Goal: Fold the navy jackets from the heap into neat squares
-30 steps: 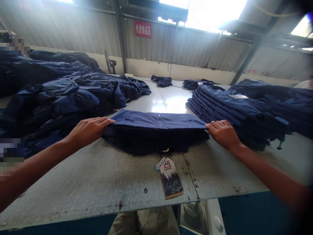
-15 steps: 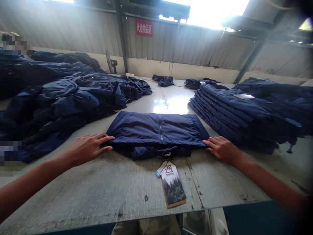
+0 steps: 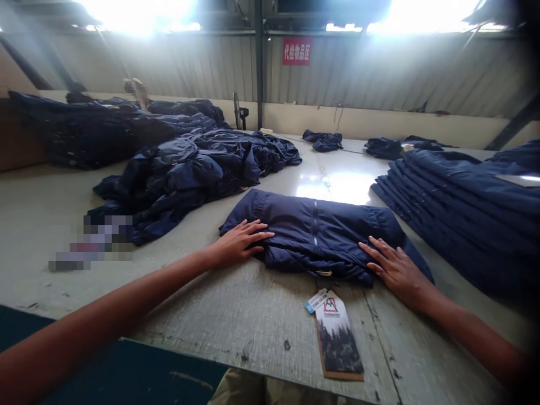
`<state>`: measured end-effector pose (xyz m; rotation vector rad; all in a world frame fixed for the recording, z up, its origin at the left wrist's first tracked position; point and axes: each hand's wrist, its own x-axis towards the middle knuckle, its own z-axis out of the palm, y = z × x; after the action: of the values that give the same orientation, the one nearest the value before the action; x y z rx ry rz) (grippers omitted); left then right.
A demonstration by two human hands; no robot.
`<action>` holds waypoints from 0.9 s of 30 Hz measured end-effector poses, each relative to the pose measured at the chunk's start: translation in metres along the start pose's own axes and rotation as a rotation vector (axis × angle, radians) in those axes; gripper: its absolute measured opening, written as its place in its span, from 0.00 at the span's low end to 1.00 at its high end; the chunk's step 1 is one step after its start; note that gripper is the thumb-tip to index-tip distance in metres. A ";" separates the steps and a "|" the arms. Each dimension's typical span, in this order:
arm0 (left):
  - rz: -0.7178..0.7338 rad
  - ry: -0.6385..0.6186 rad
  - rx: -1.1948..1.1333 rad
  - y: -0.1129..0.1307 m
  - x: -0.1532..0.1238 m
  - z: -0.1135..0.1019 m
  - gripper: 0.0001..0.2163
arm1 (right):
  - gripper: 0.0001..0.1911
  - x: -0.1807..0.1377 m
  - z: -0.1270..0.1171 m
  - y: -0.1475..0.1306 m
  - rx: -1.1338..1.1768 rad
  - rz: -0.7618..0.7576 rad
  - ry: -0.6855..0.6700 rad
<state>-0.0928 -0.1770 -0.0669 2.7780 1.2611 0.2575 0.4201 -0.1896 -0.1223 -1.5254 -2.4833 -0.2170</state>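
Note:
A navy jacket (image 3: 291,219) lies folded on the table in front of me, its zipper running down the middle of the top face. My left hand (image 3: 242,242) rests on its left front corner, fingers stretched out over the fabric. On the right side, my right hand (image 3: 396,270) lies with spread fingers on the cloth near the front edge. A hang tag (image 3: 340,337) with a forest picture hangs from the collar onto the table, along with a small blue and white label (image 3: 316,301). The jacket's underside is hidden.
At the left a loose heap of navy garments (image 3: 202,169) spreads over the table (image 3: 236,320). A neat stack of folded navy garments (image 3: 455,214) stands at the right. Further back are small dark bundles (image 3: 324,140), a fan (image 3: 240,112) and a red sign (image 3: 297,52) on the wall.
My view has turned to the left. Both hands have shifted from gripping the jacket's front corners to lying open on it. The jacket now sits slightly askew.

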 end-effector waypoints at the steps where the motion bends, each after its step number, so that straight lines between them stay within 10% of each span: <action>1: -0.014 0.012 0.006 -0.003 0.005 0.000 0.23 | 0.29 0.005 0.002 0.002 -0.002 0.005 -0.002; 12: 0.024 0.127 0.187 -0.036 -0.002 -0.023 0.22 | 0.33 -0.002 -0.031 0.047 -0.105 -0.237 0.124; 22: -0.072 0.444 0.168 -0.039 0.000 -0.049 0.20 | 0.23 -0.009 -0.067 0.007 -0.298 -0.015 0.337; 27: -0.078 0.241 0.141 -0.038 -0.027 -0.041 0.19 | 0.22 -0.032 -0.058 0.009 -0.224 -0.100 0.212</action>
<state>-0.1460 -0.1721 -0.0354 2.8753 1.4917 0.5308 0.4488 -0.2269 -0.0750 -1.3734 -2.4319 -0.6588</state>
